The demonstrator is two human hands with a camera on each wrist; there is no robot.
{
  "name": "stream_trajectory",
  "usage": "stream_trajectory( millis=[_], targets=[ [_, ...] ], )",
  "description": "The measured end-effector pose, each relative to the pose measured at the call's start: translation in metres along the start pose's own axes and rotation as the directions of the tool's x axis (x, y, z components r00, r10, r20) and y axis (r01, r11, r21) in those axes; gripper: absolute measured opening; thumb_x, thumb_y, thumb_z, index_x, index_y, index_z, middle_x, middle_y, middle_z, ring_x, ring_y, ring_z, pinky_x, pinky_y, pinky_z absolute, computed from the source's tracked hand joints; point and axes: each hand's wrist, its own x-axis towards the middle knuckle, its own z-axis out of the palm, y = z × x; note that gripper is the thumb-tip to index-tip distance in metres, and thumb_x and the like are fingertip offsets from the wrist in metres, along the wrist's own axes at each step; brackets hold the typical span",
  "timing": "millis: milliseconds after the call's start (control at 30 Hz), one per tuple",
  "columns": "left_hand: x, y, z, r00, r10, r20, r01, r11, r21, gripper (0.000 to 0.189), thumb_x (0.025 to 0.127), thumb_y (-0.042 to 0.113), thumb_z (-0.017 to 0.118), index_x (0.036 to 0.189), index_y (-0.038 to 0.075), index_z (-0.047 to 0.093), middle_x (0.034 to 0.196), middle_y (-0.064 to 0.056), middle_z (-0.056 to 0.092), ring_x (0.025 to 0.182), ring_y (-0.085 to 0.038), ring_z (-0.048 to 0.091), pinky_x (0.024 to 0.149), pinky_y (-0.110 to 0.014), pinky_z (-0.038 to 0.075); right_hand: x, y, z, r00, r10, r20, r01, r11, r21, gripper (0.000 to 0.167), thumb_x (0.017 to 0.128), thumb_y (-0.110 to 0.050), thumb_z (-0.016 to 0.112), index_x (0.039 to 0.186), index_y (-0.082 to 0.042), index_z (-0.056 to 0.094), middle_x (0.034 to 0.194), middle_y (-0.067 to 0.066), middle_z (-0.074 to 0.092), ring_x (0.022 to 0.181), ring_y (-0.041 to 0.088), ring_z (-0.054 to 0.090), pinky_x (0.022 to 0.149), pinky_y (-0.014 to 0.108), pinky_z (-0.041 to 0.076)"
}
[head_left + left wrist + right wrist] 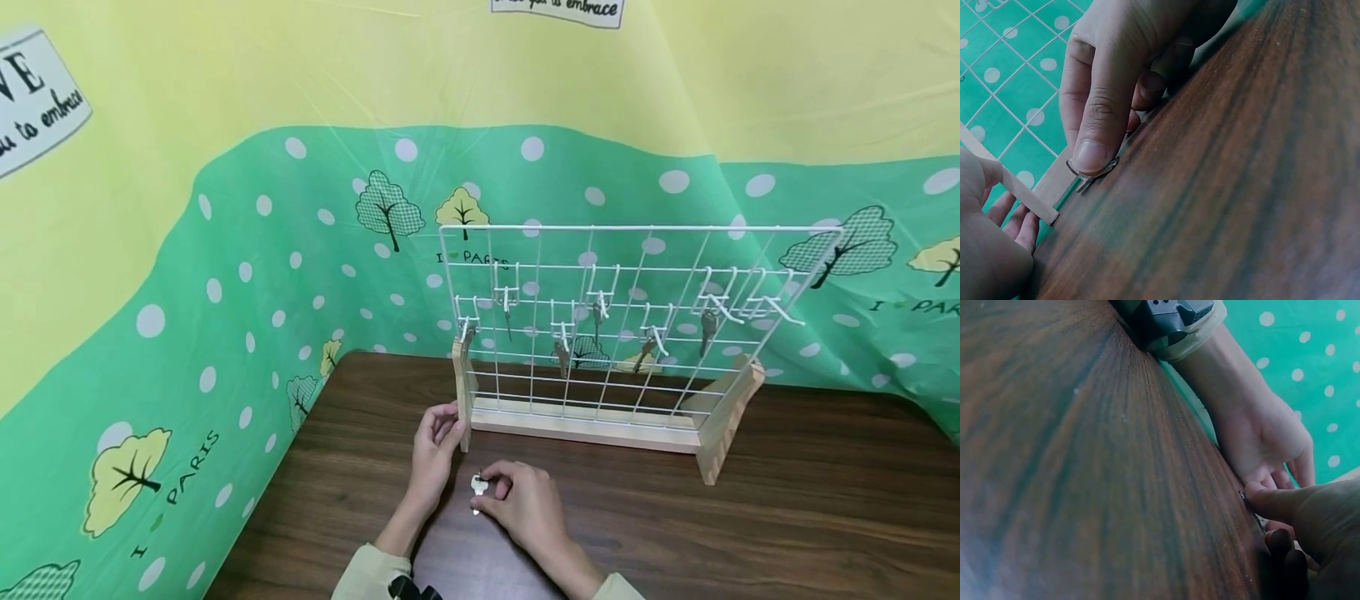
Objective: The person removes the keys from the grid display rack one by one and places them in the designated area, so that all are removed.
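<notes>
A small silver key (478,485) is at the fingertips of my right hand (525,502), low over the brown table in front of the rack. Thumb and forefinger pinch it; in the left wrist view the thumb covers much of the key (1087,182). My left hand (432,458) is beside the rack's left wooden leg (463,400), its fingertips against the outer side. In the left wrist view the fingers of the left hand (985,231) lie loosely along that leg. The white wire rack (592,227) stands upright on its wooden base (585,427).
White hooks hang on the grid, several carrying dark keys, such as one key (708,329) at the right and another key (562,357) near the middle. The right wooden leg (731,421) stands on the dark wood table (832,500). A green and yellow printed cloth (247,208) surrounds it.
</notes>
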Motion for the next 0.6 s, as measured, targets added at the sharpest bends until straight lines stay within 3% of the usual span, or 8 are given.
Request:
stream_trajectory(
  millis=[267, 600],
  targets=[
    [0.0011, -0.0005, 0.0004, 1.0, 0.003, -0.004, -0.003, 1.0, 0.003, 0.028, 0.109, -0.003, 0.064, 0.131, -0.018, 0.054, 0.141, -0.03, 0.064, 0.128, -0.014, 0.063, 0.109, -0.018, 0.051, 0.0013, 0.0007, -0.001, 0.999, 0.031, 0.019, -0.032, 0.998, 0.053, 0.032, 0.073, -0.018, 0.105, 0.098, -0.015, 0.085, 0.064, -0.019, 0.06, 0.058, -0.006, 0.05, 0.056, 0.02, 0.043],
    [-0.0009, 0.0024, 0.0004, 1.0, -0.031, -0.004, 0.031, 0.999, -0.019, 0.028, 0.108, -0.004, 0.063, 0.132, -0.017, 0.053, 0.144, -0.029, 0.062, 0.137, -0.029, 0.06, 0.112, -0.02, 0.05, 0.002, -0.0016, -0.0061, 0.995, 0.071, 0.068, -0.08, 0.989, 0.127, 0.031, 0.075, -0.014, 0.104, 0.098, -0.012, 0.084, 0.066, -0.015, 0.063, 0.058, -0.005, 0.053, 0.055, 0.019, 0.046]
  ],
)
